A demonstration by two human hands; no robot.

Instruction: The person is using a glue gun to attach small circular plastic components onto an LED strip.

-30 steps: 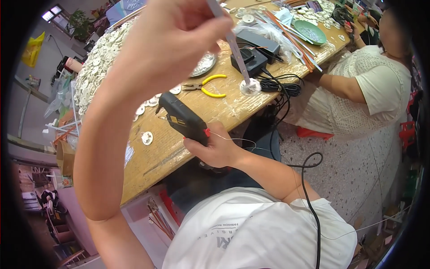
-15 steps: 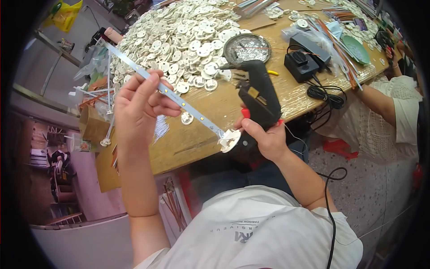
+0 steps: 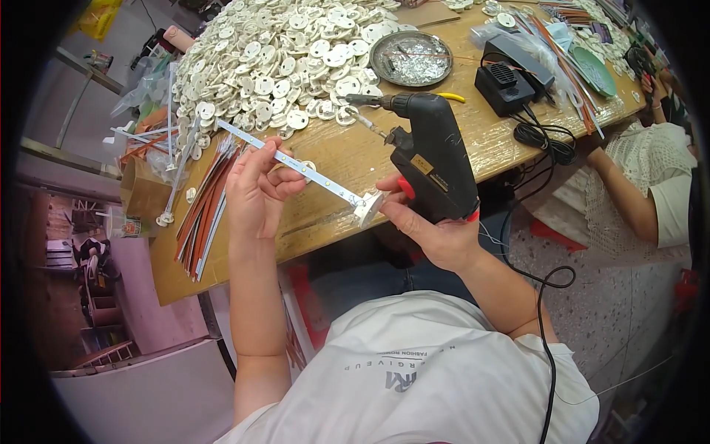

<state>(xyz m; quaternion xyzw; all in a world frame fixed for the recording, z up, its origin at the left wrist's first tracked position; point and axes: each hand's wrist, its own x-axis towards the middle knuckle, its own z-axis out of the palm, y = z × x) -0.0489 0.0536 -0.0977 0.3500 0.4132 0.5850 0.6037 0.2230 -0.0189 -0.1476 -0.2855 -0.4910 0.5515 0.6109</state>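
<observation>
My left hand (image 3: 255, 192) pinches a narrow white LED strip (image 3: 316, 177) between thumb and fingers, holding it slantwise over the table's near side. At the strip's lower right end hangs a round white plastic cap (image 3: 368, 212), joined to it by thin wires. Wrapped around the handle of a black soldering gun (image 3: 436, 159) with a red trigger is my right hand (image 3: 447, 240). The gun's tip and solder feed point left, above the cap. My right thumb and finger tips are close to the cap's edge; whether they touch it I cannot tell.
A large heap of white round caps (image 3: 288, 55) covers the table's far left. Orange and white strips (image 3: 203, 214) lie left of my left hand. Beyond the gun are a round metal tray (image 3: 411, 35) and a black power adapter (image 3: 504, 89). Another person's arm (image 3: 629, 189) is at the right.
My left hand has moved right and slightly down, and the strip looks shorter and less steep. The cap has turned and come closer to my right hand. More strips on the table are uncovered.
</observation>
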